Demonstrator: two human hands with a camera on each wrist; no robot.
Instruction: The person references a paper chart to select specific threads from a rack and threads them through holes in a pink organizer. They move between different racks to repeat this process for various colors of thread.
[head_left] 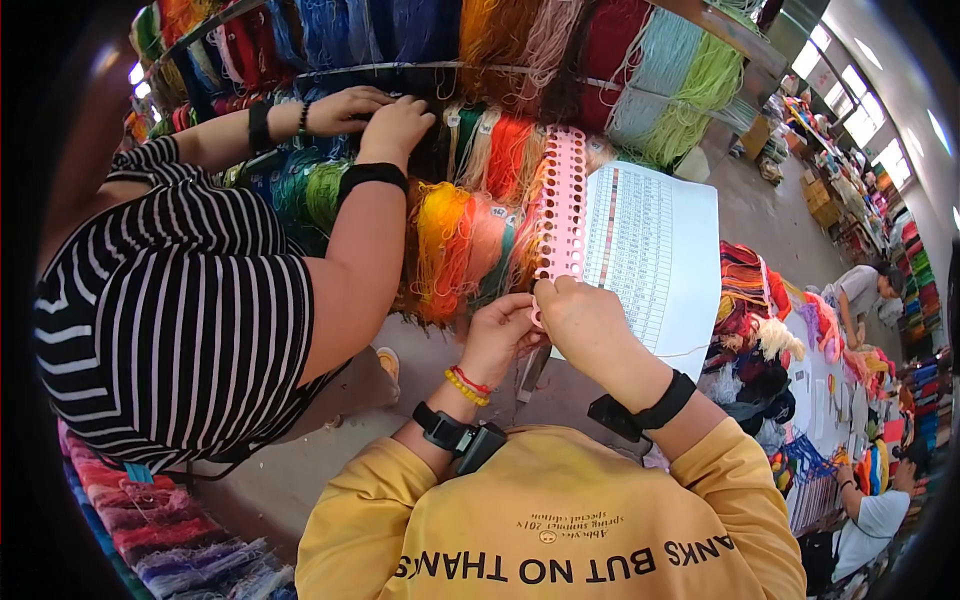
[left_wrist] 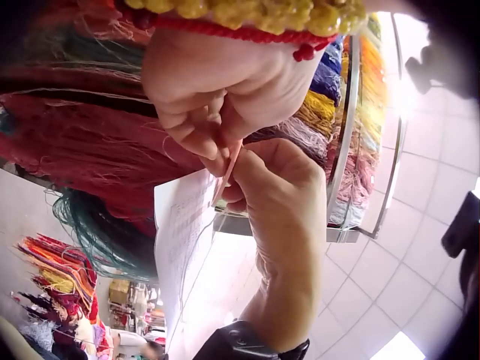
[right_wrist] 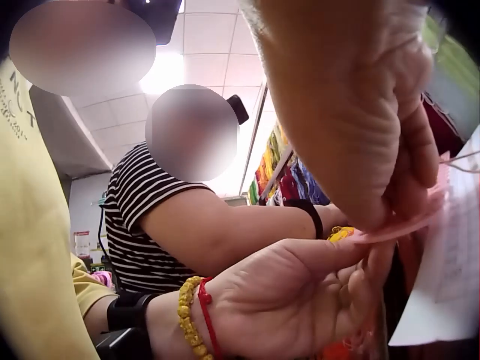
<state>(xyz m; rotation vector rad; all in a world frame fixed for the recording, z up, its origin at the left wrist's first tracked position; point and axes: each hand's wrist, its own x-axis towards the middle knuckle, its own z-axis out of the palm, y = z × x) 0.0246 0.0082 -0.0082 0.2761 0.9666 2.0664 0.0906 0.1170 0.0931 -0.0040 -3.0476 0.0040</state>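
A long pink strip (head_left: 562, 205) with two rows of round holes runs away from both hands in the head view. My left hand (head_left: 497, 332) pinches its near end between thumb and fingers. Close beside it, my right hand (head_left: 585, 325) grips the same end from above, as the right wrist view also shows with the pink edge (right_wrist: 405, 229) under its fingers. A white sheet (head_left: 680, 270) printed with a table lies along the strip's right side. A thin pale thread (head_left: 690, 350) crosses the sheet's near edge.
Racks of coloured thread skeins (head_left: 520, 150) fill the area ahead. At the left, a person in a striped shirt (head_left: 180, 320) reaches into the skeins. A table (head_left: 810, 390) with yarn bundles is on the right, with other people near it. More skeins (head_left: 150, 510) lie at the lower left.
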